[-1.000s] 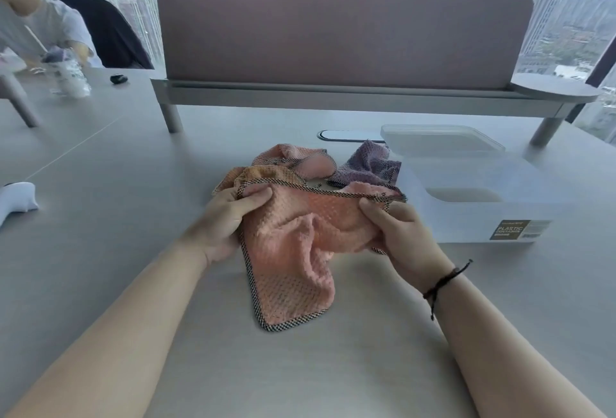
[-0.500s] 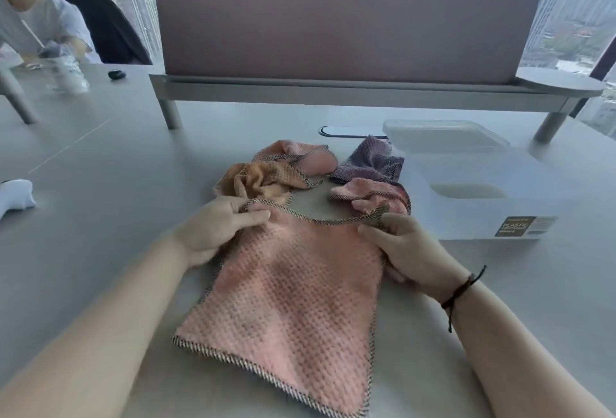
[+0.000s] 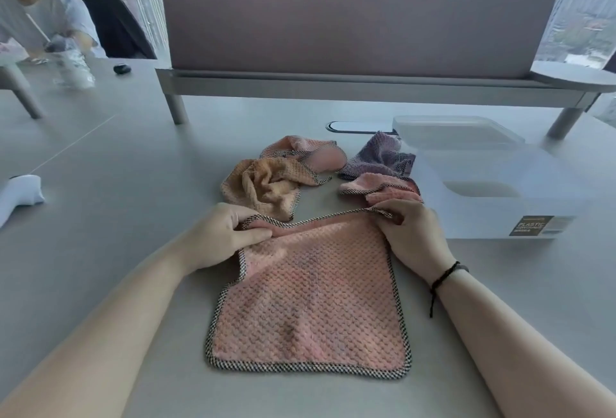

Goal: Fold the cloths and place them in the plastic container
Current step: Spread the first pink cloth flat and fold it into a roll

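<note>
A pink waffle cloth (image 3: 310, 297) with a checked border lies spread flat on the grey table in front of me. My left hand (image 3: 223, 234) pinches its far left corner and my right hand (image 3: 410, 234) pinches its far right corner. Behind it lies a crumpled pile: an orange cloth (image 3: 263, 187), a pink cloth (image 3: 306, 150), a purple cloth (image 3: 380, 157) and another pink cloth (image 3: 383, 187). The translucent plastic container (image 3: 500, 207) stands open at the right, touching the pile. Its lid (image 3: 450, 130) lies behind it.
A padded desk divider (image 3: 356, 20) on a raised shelf runs across the back. A white object (image 3: 20, 194) lies at the left edge. Another person (image 3: 43, 14) sits at the far left with a plastic bottle (image 3: 73, 67) and a small black item (image 3: 121, 69).
The pink cloth, bunched up between my hands a second ago, now lies pulled out flat towards me. Both hands still grip its far corners.
</note>
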A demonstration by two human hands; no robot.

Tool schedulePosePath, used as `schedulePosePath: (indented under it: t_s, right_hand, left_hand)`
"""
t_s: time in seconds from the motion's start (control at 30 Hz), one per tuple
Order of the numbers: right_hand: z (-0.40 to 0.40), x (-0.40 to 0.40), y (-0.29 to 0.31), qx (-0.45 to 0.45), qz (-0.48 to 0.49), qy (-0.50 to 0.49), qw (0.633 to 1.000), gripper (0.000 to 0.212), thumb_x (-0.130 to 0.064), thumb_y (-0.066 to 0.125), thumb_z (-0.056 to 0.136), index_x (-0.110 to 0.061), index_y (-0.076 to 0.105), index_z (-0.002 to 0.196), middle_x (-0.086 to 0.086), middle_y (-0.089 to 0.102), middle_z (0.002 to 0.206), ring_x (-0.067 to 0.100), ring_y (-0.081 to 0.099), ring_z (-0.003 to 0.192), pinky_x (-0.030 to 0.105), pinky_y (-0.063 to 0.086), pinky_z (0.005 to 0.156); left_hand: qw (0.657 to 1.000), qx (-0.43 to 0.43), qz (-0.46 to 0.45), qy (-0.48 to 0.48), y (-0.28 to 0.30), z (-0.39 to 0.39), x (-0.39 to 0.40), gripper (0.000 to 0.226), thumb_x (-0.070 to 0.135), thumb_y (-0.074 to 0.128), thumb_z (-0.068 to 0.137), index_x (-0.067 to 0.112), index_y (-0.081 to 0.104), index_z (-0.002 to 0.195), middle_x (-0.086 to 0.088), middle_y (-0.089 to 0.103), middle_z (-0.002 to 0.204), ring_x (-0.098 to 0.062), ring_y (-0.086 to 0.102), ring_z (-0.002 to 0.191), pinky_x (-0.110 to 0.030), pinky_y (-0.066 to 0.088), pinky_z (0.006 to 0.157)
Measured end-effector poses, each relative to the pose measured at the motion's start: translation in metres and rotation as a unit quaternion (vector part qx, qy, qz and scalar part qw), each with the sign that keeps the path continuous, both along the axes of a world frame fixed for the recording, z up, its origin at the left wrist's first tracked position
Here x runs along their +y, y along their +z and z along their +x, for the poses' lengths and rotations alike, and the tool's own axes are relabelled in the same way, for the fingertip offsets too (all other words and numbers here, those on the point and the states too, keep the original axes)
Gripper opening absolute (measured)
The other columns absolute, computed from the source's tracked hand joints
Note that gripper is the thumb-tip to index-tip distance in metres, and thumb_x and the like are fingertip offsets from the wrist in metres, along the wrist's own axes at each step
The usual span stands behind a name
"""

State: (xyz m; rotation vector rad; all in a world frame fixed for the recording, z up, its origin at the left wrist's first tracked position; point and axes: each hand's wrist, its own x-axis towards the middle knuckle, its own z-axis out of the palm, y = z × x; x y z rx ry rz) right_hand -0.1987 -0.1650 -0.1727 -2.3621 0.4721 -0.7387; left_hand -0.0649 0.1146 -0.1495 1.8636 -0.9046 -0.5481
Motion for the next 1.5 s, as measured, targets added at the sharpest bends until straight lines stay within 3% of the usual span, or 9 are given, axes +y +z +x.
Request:
schedulePosePath:
  t_s: [0.17, 0.33, 0.47, 0.6, 0.7, 0.9, 1.07, 1.23, 1.5]
  right_hand:
    - [-0.005, -0.006, 0.001, -0.059, 0.157, 0.046, 0.985, 0.021, -0.001, 0.076, 0.081, -0.020, 0.079, 0.090, -0.012, 0.075, 0.095, 0.003, 0.069, 0.087, 0.016, 0.052, 0.082]
    - [-0.033, -0.003, 0.005, -0.057, 0.260, 0.104, 0.958, 0.021, 0.006, 0.069, 0.085, -0.014, 0.076, 0.085, 0.001, 0.069, 0.062, 0.015, 0.044, 0.037, 0.021, 0.036, 0.040]
    - [-0.053, 0.000, 0.013, -0.001, 0.269, 0.154, 0.951, 0.028, 0.003, 0.058, 0.083, -0.016, 0.078, 0.086, 0.014, 0.064, 0.061, 0.018, 0.049, 0.044, 0.019, 0.039, 0.049]
    - [-0.063, 0.001, 0.021, -0.004, 0.324, 0.192, 0.927, 0.039, -0.044, 0.059, 0.084, -0.009, 0.077, 0.085, 0.024, 0.070, 0.077, 0.027, 0.048, 0.048, 0.025, 0.027, 0.044]
    - [-0.061, 0.003, 0.019, 0.022, 0.248, 0.151, 0.957, 0.040, -0.049, 0.066, 0.085, -0.012, 0.076, 0.073, 0.009, 0.067, 0.061, 0.023, 0.050, 0.047, 0.025, 0.037, 0.047]
    - [-0.058, 0.003, 0.016, 0.074, 0.147, 0.170, 0.972, 0.011, -0.013, 0.083, 0.076, -0.019, 0.075, 0.072, -0.002, 0.069, 0.064, 0.005, 0.055, 0.057, 0.019, 0.045, 0.057]
    - [-0.059, 0.001, 0.017, 0.090, 0.141, 0.183, 0.969, 0.013, -0.018, 0.086, 0.073, -0.024, 0.075, 0.071, 0.004, 0.070, 0.067, 0.008, 0.056, 0.057, 0.023, 0.047, 0.058]
    - [-0.058, 0.003, 0.016, 0.110, 0.097, 0.173, 0.974, 0.014, -0.023, 0.088, 0.070, -0.025, 0.074, 0.072, -0.007, 0.064, 0.060, 0.000, 0.049, 0.054, 0.015, 0.041, 0.055]
    - [-0.057, 0.003, 0.012, 0.122, 0.051, 0.154, 0.979, 0.013, -0.029, 0.086, 0.071, -0.031, 0.074, 0.073, -0.014, 0.060, 0.059, 0.001, 0.050, 0.054, 0.015, 0.040, 0.056]
  left_hand:
    - [0.981, -0.108, -0.055, 0.154, -0.008, 0.005, -0.002, 0.019, 0.010, 0.081, 0.080, 0.025, 0.079, 0.091, 0.020, 0.076, 0.081, 0.004, 0.065, 0.071, -0.009, 0.046, 0.070]
    - [0.979, 0.049, -0.128, 0.152, -0.003, 0.008, 0.009, 0.018, -0.002, 0.077, 0.076, 0.016, 0.080, 0.080, 0.002, 0.078, 0.084, -0.009, 0.055, 0.045, -0.017, 0.041, 0.043]
    - [0.985, 0.117, -0.123, 0.015, -0.003, 0.007, 0.015, 0.018, 0.018, 0.087, 0.064, 0.011, 0.080, 0.079, -0.014, 0.076, 0.105, -0.019, 0.073, 0.095, -0.021, 0.057, 0.078]
    - [0.989, 0.120, -0.086, -0.032, -0.001, 0.009, 0.020, 0.046, 0.045, 0.094, 0.053, 0.009, 0.080, 0.078, -0.019, 0.076, 0.096, -0.025, 0.072, 0.093, -0.028, 0.057, 0.087]
    - [0.997, 0.055, -0.058, 0.010, -0.001, 0.008, 0.017, 0.044, 0.044, 0.093, 0.054, 0.009, 0.080, 0.077, -0.017, 0.077, 0.088, -0.026, 0.072, 0.087, -0.030, 0.058, 0.084]
    - [0.999, 0.037, -0.022, 0.031, -0.002, 0.008, 0.014, 0.019, -0.006, 0.078, 0.077, 0.013, 0.076, 0.077, -0.020, 0.074, 0.090, -0.022, 0.066, 0.077, -0.023, 0.055, 0.062]
    - [0.999, 0.026, 0.015, 0.023, 0.000, 0.008, 0.014, 0.013, -0.004, 0.077, 0.080, 0.008, 0.075, 0.081, -0.023, 0.071, 0.084, -0.017, 0.057, 0.062, -0.018, 0.044, 0.049]
    - [0.998, -0.040, 0.043, 0.028, -0.003, 0.009, 0.012, 0.018, 0.000, 0.080, 0.078, 0.018, 0.076, 0.078, -0.006, 0.075, 0.079, -0.010, 0.064, 0.069, -0.021, 0.049, 0.068]
    - [0.992, -0.105, 0.056, 0.048, -0.009, 0.011, 0.012, 0.024, 0.006, 0.077, 0.080, 0.030, 0.077, 0.081, -0.015, 0.070, 0.076, -0.013, 0.047, 0.058, -0.030, 0.039, 0.060]
